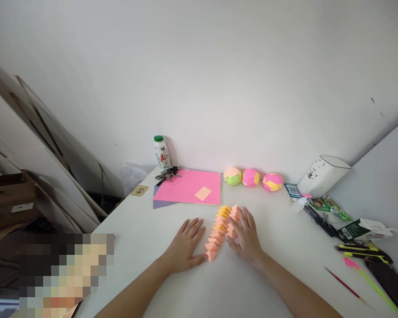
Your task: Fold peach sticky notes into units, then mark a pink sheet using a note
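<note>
Several small folded paper pieces in peach and yellow lie in a row on the white table. My left hand lies flat on the table just left of the row, fingers spread, thumb near the closest piece. On the other side of the row rests my right hand, fingers stretched out, touching the far peach pieces. Neither hand holds anything.
A pink sheet with a small peach square lies behind the row. Three paper balls sit by the wall, with keys and a white bottle at the back left. Box, cutters and pens crowd the right edge.
</note>
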Action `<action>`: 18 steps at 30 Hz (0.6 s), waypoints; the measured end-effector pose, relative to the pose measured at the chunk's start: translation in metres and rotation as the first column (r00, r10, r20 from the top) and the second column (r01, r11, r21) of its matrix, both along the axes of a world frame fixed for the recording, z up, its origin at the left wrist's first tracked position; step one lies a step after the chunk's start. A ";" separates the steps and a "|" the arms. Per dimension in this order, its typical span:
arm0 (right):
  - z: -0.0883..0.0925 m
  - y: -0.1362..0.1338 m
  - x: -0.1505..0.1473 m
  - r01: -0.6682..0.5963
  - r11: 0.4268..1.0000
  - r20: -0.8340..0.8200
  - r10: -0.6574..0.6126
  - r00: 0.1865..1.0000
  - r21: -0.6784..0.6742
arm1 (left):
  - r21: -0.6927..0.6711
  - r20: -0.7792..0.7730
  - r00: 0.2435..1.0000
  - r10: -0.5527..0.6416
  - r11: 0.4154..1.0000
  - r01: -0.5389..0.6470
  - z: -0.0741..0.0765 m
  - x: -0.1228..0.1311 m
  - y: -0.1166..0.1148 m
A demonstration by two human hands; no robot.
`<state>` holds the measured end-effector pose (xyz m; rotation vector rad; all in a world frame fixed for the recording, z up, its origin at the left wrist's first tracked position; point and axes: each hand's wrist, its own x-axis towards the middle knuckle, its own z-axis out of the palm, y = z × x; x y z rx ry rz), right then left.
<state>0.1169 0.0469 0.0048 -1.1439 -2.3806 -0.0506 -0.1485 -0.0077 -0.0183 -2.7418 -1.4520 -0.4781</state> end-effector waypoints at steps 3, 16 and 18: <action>0.002 -0.001 -0.003 -0.020 1.000 0.042 0.021 0.999 -0.018 | 0.013 0.008 1.000 -0.002 1.000 0.002 0.000 0.000 0.001; -0.009 0.027 0.004 0.051 0.998 -0.022 -0.051 0.998 -0.020 | -0.029 0.036 0.999 0.029 0.999 -0.028 0.002 0.001 -0.001; -0.006 0.037 0.001 0.053 0.998 -0.063 -0.051 0.997 0.020 | -0.041 0.033 0.999 0.035 0.999 -0.034 0.004 0.001 -0.001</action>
